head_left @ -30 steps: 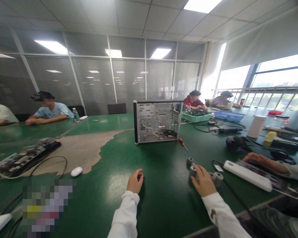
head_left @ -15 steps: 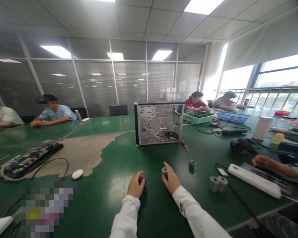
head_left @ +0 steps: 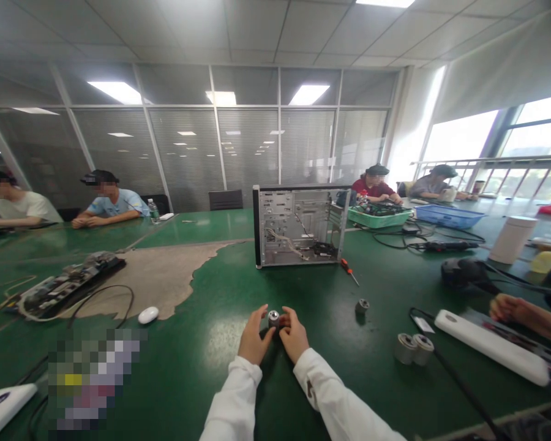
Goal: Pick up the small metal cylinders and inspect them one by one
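Observation:
A small grey metal cylinder (head_left: 273, 318) with a hole in its top stands between my two hands, low over the green table or on it; I cannot tell which. My left hand (head_left: 254, 339) curves round its left side, thumb in front and fingers behind. From the other side, my right hand (head_left: 295, 335) closes on it with bent fingers. Another such cylinder (head_left: 362, 307) stands to the right, and a touching pair of larger cylinders (head_left: 404, 349) sits farther right. Beyond my hands is an opened computer case (head_left: 303, 226), with an orange-handled screwdriver (head_left: 349, 271) by its corner.
A white power strip (head_left: 491, 348) and another person's hand (head_left: 509, 308) are at the right. On the left lie a white oval object (head_left: 148, 315) and a long circuit assembly (head_left: 73, 285). Green (head_left: 381, 219) and blue baskets (head_left: 450, 216) stand at the back right. Several people sit around the table.
My right hand has moved left with the metal cylinder, bringing it to my left hand. The left fingers have opened from a curl to go round it. The view has shifted slightly.

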The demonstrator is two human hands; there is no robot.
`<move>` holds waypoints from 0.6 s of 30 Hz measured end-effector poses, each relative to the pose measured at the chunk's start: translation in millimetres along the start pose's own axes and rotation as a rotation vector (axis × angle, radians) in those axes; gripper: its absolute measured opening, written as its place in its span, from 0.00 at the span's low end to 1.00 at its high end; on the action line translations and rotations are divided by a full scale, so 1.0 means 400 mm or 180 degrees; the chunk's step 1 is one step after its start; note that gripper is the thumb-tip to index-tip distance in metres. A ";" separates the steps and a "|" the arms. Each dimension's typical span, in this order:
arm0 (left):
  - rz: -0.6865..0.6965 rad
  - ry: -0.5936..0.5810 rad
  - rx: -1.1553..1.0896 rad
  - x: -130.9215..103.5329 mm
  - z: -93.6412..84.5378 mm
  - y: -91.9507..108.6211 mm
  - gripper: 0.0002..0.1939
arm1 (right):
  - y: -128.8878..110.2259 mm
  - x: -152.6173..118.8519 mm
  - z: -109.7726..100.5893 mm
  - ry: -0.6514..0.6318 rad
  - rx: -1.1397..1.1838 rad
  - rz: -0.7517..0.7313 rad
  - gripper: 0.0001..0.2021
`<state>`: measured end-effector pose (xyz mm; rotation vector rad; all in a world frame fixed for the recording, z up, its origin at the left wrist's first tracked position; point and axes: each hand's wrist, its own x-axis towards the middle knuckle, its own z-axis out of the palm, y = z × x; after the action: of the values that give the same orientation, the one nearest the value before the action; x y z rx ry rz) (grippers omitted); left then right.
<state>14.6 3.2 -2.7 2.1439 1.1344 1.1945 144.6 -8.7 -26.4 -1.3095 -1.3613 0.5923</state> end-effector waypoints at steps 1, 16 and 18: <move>0.0066 -0.0019 0.0042 0.001 0.001 0.000 0.22 | -0.004 -0.001 0.006 -0.0015 0.0018 -0.0026 0.26; -0.0166 0.0382 -0.0108 0.019 0.021 -0.039 0.15 | -0.012 0.049 0.079 0.0438 0.0584 0.0434 0.21; -0.0386 0.0545 -0.0361 0.027 0.024 -0.042 0.15 | -0.010 0.050 0.079 0.0445 0.0627 0.0475 0.20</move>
<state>18.2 21.7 -14.1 1.8908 1.2185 1.3726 118.6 18.6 -24.3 -1.2736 -1.0701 0.7045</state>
